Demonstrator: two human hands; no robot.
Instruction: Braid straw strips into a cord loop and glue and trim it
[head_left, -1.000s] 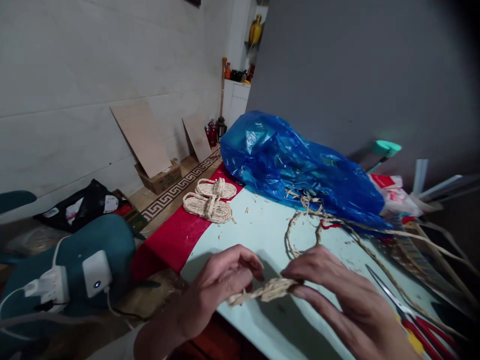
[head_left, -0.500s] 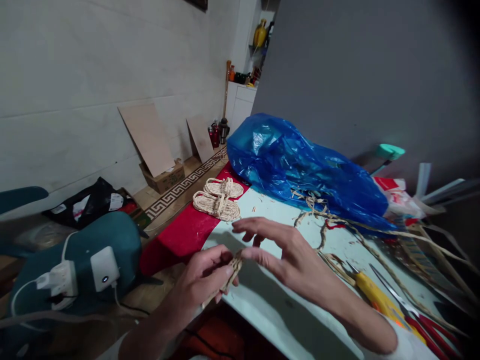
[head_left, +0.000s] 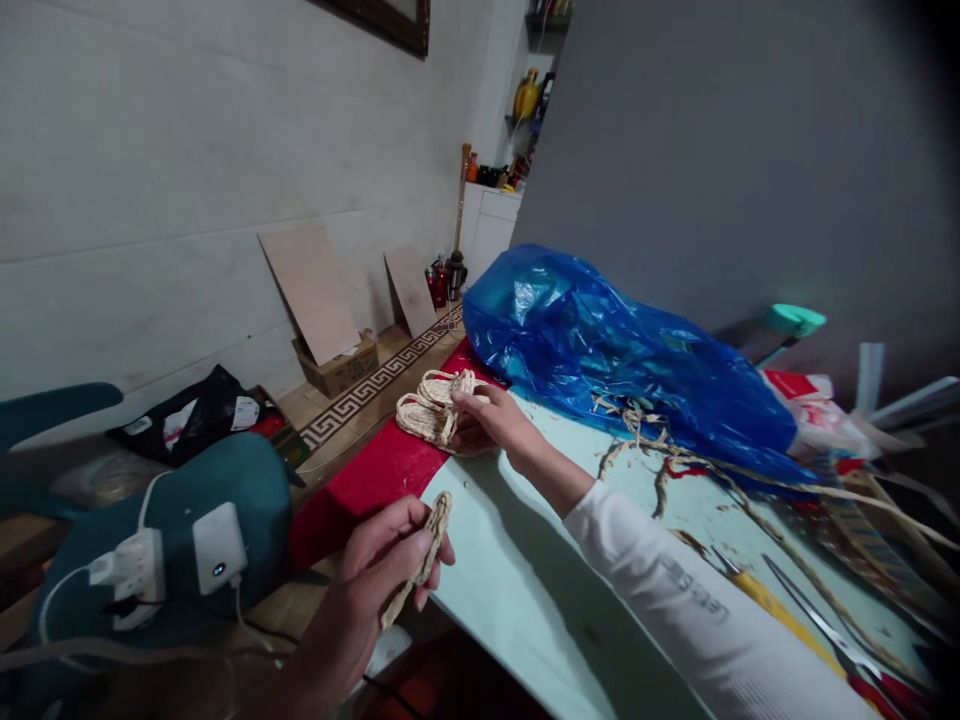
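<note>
Left hand (head_left: 394, 560): in front of the near edge of the pale table (head_left: 495, 570), over the left part of the view. It is closed on a braid (head_left: 433, 535), pinched between thumb and fingers. The braid is tilted, its upper end standing clear above the fingers and its lower end emerging beneath the thumb.

Right hand (head_left: 499, 420): extended across the table, arm in a white sleeve (head_left: 652, 580). Thumb and fingers are part-open at the right end of the straw sandals (head_left: 424, 422), the thumb beside the strap. The fingers partly hide that end; whether the grip is firm cannot be told.

The sandals lie side by side on the red surface (head_left: 367, 470), at the far left of the table, just short of the blue bag (head_left: 622, 340).

Right of the table: straw rope (head_left: 795, 530) runs along the bag's near side and down toward the lower right corner. Scissors (head_left: 814, 610) with red handles lie beside a yellow tool (head_left: 772, 605), which the sleeve partly covers.

Left of the table: a teal chair (head_left: 247, 470) bears a power strip (head_left: 142, 570) and a white device (head_left: 219, 545), both with cables.
</note>
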